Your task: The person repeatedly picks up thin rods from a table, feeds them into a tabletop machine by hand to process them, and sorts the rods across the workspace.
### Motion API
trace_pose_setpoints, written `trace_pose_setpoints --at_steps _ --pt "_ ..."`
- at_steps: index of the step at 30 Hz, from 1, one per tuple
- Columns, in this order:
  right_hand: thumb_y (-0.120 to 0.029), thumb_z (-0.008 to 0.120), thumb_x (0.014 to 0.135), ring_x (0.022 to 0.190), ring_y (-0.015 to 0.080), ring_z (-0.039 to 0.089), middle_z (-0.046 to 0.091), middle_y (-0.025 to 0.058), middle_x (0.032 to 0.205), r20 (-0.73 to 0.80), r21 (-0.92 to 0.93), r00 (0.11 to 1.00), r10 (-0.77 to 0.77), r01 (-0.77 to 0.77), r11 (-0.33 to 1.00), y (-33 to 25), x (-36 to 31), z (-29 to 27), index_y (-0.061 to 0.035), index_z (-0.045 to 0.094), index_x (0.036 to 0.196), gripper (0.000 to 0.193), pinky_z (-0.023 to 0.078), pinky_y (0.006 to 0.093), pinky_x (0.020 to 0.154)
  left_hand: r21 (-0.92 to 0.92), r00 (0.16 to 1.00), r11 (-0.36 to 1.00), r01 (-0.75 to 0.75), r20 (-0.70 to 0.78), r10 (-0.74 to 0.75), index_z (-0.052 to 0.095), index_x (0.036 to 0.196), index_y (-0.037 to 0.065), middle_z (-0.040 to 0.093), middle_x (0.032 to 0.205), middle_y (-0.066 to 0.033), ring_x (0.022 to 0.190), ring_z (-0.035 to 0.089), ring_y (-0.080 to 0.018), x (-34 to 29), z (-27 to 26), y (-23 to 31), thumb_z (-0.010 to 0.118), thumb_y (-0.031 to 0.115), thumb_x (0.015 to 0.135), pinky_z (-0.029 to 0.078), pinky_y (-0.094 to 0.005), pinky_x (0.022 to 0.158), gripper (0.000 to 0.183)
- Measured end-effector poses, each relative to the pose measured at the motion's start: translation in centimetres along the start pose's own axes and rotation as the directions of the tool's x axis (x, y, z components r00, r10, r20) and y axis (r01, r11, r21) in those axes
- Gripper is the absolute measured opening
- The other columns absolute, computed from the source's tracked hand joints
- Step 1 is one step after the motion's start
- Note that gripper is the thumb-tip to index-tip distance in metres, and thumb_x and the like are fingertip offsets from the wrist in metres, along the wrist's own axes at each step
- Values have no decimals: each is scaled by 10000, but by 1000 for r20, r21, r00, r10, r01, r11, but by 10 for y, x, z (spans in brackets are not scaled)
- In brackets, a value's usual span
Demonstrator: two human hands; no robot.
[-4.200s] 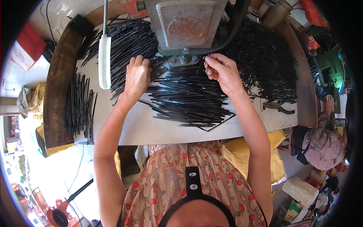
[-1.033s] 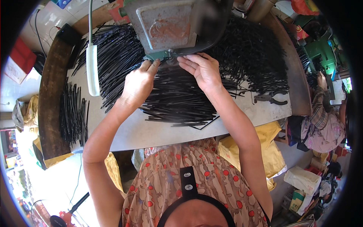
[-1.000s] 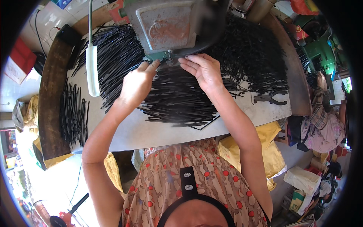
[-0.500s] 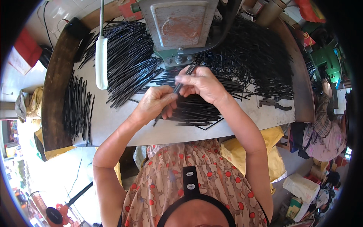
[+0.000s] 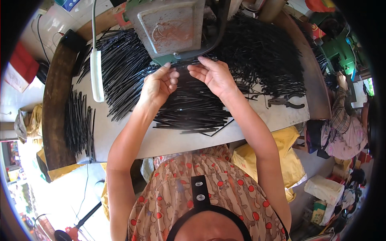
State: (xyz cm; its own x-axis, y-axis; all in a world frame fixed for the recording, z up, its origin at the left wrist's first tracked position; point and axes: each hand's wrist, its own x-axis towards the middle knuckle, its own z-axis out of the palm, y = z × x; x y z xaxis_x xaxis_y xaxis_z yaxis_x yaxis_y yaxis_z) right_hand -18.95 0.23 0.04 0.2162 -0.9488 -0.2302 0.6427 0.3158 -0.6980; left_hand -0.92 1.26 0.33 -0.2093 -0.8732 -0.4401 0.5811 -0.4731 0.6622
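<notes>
While half second ago both hands pinch rod near table edge, now left hand (image 5: 157,85) and right hand (image 5: 213,76) lift up, fingers half-spread, feeding thin black rod (image 5: 183,64) under press machine (image 5: 173,28); grip itself unclear.

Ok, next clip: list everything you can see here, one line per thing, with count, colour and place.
black rods: too many to count, black, heaped across the table, thickest at centre and far right
smaller rod bundle: one, black, at the table's left edge
press machine: one, grey with green base, at the table's far side, centre
table: one, pale grey top
white handle: one, white, left of the machine
pliers: one pair, dark, right part of the table
yellow bags: several, yellow, under the table's right side
another person: one, seated at far right
left hand: fingers curled at the machine's base, grip unclear
right hand: fingers spread beside the left, grip unclear
</notes>
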Motion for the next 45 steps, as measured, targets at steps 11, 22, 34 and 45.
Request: trace_pose_setpoints --at_steps 11,22,34,45 --pt "-54 513 835 861 320 595 569 201 883 -85 65 995 -61 66 996 4 -2 9 66 520 844 120 520 395 766 61 990 989 -136 -24 138 542 829 -20 569 644 -83 496 472 -111 10 4 7 546 156 830 337 -200 411 176" --pt "-35 490 842 881 322 589 567 200 901 -106 87 988 -113 122 989 7 0 11 58 516 835 97 499 409 806 87 986 983 -162 -29 165 555 810 -47 585 626 -112 458 492 -135 10 6 6 573 144 814 340 -226 406 192" --pt "-18 461 846 847 340 595 543 219 904 -107 90 987 -121 131 987 10 -3 14 66 451 846 84 518 415 767 100 983 980 -171 -43 176 560 797 -44 584 614 -112 446 495 -136 7 5 2 583 150 809 340 -228 389 196" --pt "-15 498 827 889 365 575 554 233 909 -126 136 986 -109 126 983 12 10 12 100 492 865 121 484 441 823 146 964 968 -202 -146 223 554 812 0 566 635 -74 478 474 -109 5 16 0 583 161 805 326 -213 400 164"
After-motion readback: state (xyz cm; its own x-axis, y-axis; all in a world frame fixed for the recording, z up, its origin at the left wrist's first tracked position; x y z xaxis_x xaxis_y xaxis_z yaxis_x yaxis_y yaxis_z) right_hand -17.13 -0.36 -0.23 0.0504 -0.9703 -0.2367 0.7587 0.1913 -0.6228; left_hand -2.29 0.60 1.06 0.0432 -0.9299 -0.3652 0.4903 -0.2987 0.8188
